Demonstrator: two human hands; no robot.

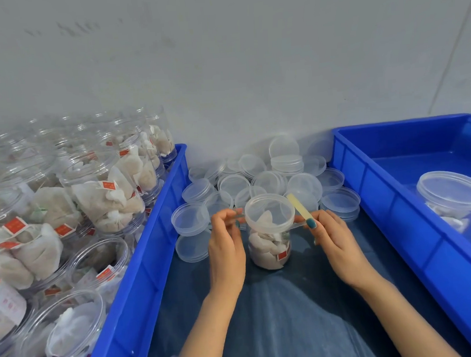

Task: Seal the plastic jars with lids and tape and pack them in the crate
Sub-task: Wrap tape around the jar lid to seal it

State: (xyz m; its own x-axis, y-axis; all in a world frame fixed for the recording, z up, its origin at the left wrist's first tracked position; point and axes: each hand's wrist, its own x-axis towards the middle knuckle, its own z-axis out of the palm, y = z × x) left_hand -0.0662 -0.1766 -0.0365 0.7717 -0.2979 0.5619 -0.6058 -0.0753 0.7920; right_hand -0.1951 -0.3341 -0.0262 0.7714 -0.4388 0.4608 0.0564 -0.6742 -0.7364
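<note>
A clear plastic jar (270, 248) filled with white tea bags stands upright on blue cloth between my hands, with a clear lid (269, 212) on top. My left hand (225, 246) pinches one end of a clear tape strip (299, 224) at the lid's left side. My right hand (335, 244) pinches the other end at the right, where a yellow tab (300, 207) sticks up. The tape runs along the near edge of the lid. A blue crate (391, 195) on the right holds one lidded jar (450, 199).
Behind the jar lies a heap of loose clear lids (259, 179) against the grey wall. On the left, a second blue crate (160, 239) holds several open jars of tea bags (99, 193). My lap under blue cloth fills the foreground.
</note>
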